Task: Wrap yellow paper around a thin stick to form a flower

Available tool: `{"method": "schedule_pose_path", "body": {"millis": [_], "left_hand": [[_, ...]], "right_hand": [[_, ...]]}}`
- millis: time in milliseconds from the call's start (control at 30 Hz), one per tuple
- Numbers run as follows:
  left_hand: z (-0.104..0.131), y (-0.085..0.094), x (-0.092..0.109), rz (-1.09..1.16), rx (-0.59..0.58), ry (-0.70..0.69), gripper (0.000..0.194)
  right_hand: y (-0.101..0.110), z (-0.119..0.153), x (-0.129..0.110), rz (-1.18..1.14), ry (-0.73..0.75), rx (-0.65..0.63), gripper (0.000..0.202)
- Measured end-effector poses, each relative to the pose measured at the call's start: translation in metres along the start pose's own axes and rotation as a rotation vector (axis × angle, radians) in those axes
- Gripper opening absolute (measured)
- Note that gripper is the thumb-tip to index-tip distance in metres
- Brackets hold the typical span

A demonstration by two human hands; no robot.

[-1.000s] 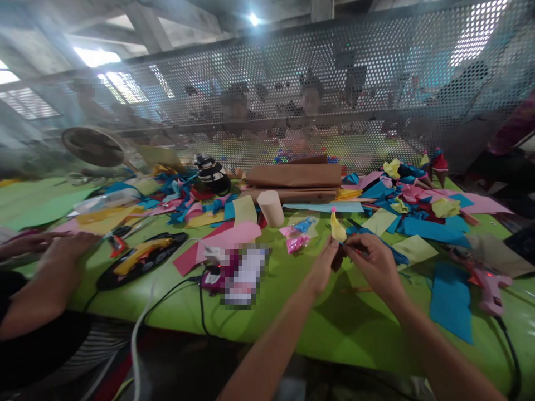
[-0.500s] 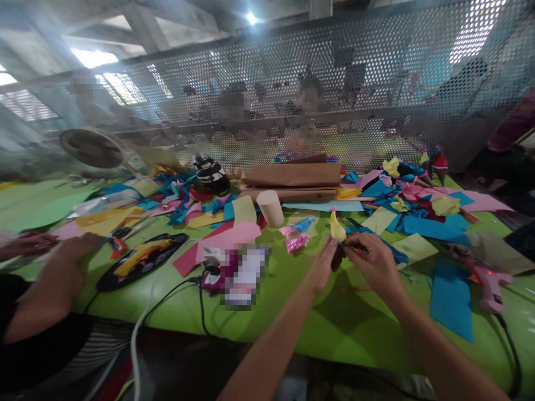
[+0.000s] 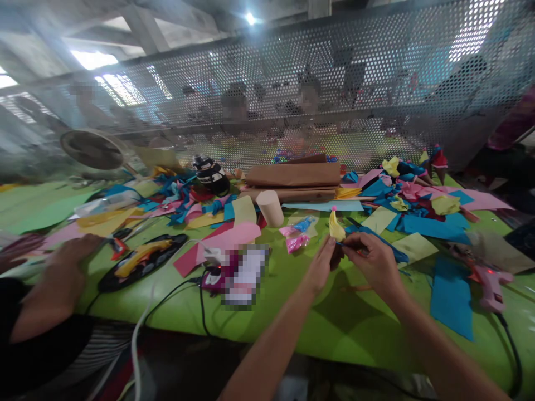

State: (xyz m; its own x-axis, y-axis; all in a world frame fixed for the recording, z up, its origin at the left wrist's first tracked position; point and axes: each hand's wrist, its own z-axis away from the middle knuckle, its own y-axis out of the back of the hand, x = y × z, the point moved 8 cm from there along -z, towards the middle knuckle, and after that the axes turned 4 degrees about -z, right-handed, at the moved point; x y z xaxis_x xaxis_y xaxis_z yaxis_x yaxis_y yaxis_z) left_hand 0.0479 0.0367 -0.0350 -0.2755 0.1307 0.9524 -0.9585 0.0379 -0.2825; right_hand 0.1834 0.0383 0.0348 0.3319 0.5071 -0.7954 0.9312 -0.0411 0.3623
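Between my two hands stands a small yellow paper piece [image 3: 336, 227] with a pink tip, pointing up, with a bit of blue at its base. My left hand [image 3: 321, 263] is closed on its lower part from the left. My right hand [image 3: 371, 257] is closed close by on the right, its fingertips pinched near the base; what they hold is too small to make out. Just left of the piece lie small clear packets [image 3: 297, 240] with pink and blue contents. A blue paper strip [image 3: 393, 250] lies behind my right hand.
A pink glue gun [image 3: 492, 287] lies at the right beside a blue sheet [image 3: 451, 298]. Left of centre are a phone [image 3: 246, 277], cables and a black tray [image 3: 144, 262]. A beige cylinder [image 3: 270, 208] stands behind. Another person's hand [image 3: 77, 248] rests at the far left.
The yellow piece and my left hand have shifted very slightly. At the far left, the other person's hands have moved a little.
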Motion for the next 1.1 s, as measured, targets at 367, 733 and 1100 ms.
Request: {"method": "schedule_pose_path", "body": {"millis": [367, 733, 1100], "left_hand": [[0.004, -0.014, 0.015, 0.001, -0.125, -0.098, 0.042], [0.003, -0.014, 0.014, 0.001, -0.135, -0.096, 0.042], [0.004, -0.017, 0.016, 0.01, -0.155, -0.092, 0.045]], "right_hand": [[0.003, -0.001, -0.002, -0.029, 0.008, 0.026, 0.004], [0.009, -0.002, -0.017, 0.094, 0.1, 0.038, 0.004], [0.009, -0.001, -0.013, 0.059, 0.074, 0.044, 0.003]]}}
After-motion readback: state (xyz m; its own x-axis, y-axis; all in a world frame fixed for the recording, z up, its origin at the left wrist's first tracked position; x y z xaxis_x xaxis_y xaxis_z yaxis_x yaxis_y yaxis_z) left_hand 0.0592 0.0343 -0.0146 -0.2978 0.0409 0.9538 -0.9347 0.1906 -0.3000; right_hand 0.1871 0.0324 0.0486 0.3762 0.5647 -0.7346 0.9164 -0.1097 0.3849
